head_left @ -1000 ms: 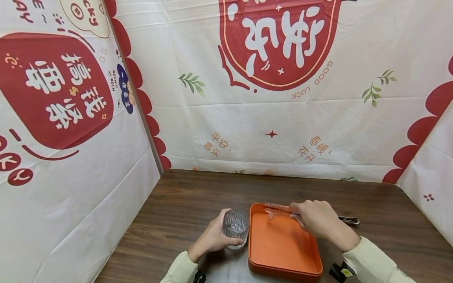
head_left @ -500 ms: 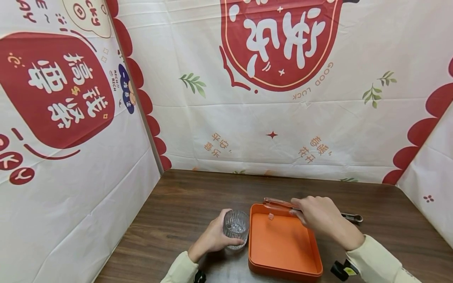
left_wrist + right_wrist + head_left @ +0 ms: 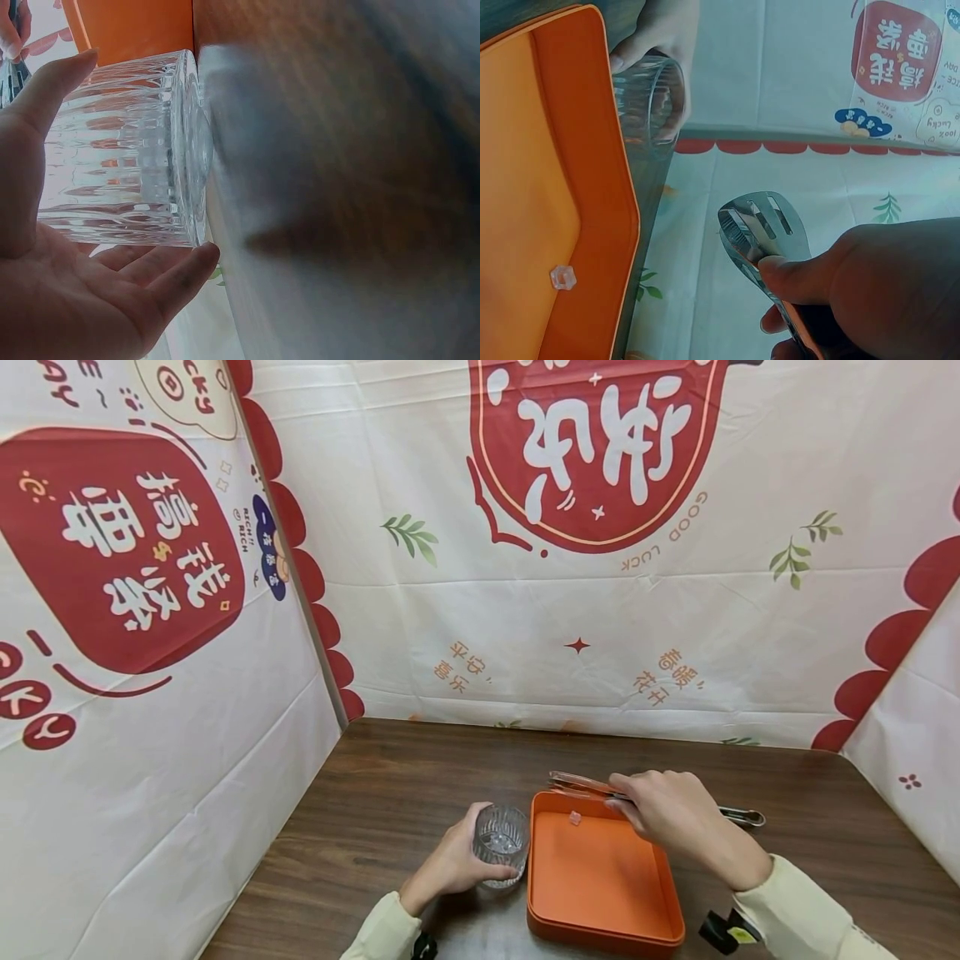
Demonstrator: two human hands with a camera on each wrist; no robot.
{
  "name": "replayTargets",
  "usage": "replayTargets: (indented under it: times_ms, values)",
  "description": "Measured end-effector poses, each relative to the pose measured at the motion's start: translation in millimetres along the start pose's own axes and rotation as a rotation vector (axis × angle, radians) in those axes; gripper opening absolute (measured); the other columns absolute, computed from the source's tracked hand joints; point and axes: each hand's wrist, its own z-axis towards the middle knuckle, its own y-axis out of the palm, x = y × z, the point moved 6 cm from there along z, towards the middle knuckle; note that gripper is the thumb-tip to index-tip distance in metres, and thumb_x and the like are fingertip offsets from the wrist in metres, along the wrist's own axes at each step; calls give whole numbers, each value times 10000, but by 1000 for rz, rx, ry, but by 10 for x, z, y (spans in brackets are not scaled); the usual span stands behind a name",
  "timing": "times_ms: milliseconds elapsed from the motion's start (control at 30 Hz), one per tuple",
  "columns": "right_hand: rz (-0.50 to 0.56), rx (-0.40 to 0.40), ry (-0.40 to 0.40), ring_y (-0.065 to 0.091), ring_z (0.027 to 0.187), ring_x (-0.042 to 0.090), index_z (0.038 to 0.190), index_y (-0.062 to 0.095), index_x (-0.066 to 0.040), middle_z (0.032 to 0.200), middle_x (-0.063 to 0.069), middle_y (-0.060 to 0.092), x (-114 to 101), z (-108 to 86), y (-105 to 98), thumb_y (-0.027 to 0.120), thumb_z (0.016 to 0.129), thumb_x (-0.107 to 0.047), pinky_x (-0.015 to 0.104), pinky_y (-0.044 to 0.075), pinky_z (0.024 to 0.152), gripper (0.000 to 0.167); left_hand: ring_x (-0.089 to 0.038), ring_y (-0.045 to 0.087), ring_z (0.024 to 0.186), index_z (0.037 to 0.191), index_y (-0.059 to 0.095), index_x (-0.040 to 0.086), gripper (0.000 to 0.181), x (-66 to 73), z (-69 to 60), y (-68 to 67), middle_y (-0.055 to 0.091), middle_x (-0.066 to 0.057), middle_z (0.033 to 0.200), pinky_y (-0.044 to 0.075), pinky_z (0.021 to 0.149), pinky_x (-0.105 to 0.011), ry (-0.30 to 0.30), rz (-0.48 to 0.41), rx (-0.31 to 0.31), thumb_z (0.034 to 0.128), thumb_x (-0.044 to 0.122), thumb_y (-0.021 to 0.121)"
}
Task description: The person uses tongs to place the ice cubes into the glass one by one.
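Observation:
My left hand (image 3: pixel 453 860) grips a clear ribbed glass (image 3: pixel 500 839), thumb on the near side, just left of a square orange tray (image 3: pixel 603 935). In the left wrist view the glass (image 3: pixel 120 150) stands upright on the table; some clear pieces seem to lie at its bottom, too indistinct to tell. With my right hand (image 3: pixel 663 810) I hold metal tongs (image 3: pixel 581 785) above the tray's far rim. Their slotted tip (image 3: pixel 769 225) shows in the right wrist view; I cannot tell whether the tips touch. A small clear faceted piece (image 3: pixel 575 817) lies in the tray's far left corner.
The dark wood table (image 3: pixel 420 760) runs back to a white printed cloth (image 3: pixel 517 610) hung behind it. Another cloth (image 3: pixel 225 760) hangs along the left side. The tray's raised walls (image 3: pixel 622 247) stand between the clear piece and the glass.
The tongs have risen from over the clear piece to above the far rim, then shifted slightly left. The piece stays in the tray corner. My left hand and the glass have not moved.

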Motion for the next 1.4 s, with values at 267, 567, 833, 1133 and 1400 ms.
replayTargets:
  times_ms: [267, 567, 833, 1133, 1400]
  values:
    - [-7, 22, -19, 354, 459, 46, 726, 470, -242, 548, -160, 352, -76, 35, -35, 755, 861, -259, 268, 262, 414, 316, -219, 618, 1010, 1380, 418, 128, 924, 6, -1, -5, 633, -68, 1182, 499, 862, -362, 1, -3, -2, 653, 396, 922]
    - [-3, 19, -46, 372, 465, 38, 761, 511, -241, 558, -161, 393, -197, 113, -49, 751, 866, -261, 258, 273, 415, 263, -219, 620, 1005, 1374, 421, 132, 922, -4, 6, 5, 632, -71, 1175, 502, 855, -360, 6, -6, -5, 648, 393, 926]
    - [20, 14, -83, 384, 466, 27, 759, 509, -239, 570, -163, 431, -344, 201, -33, 741, 878, -299, 244, 274, 421, 267, -216, 619, 1004, 1379, 419, 144, 929, -2, -2, -2, 633, -64, 1170, 501, 851, -363, -2, 0, -4, 644, 398, 928]
    - [42, 5, -125, 373, 471, 12, 771, 525, -239, 585, -179, 439, -478, 258, 2, 728, 890, -289, 232, 274, 433, 241, -204, 615, 1012, 1386, 413, 142, 933, -8, 1, -2, 629, -51, 1171, 498, 860, -360, -3, 2, -8, 651, 400, 925]
    - [39, -6, -131, 378, 462, 23, 789, 534, -235, 594, -164, 474, -528, 281, 18, 713, 903, -298, 241, 278, 419, 221, -197, 609, 1033, 1396, 408, 154, 932, 5, -5, -6, 631, -52, 1187, 493, 882, -366, 0, -9, -11, 660, 413, 918]
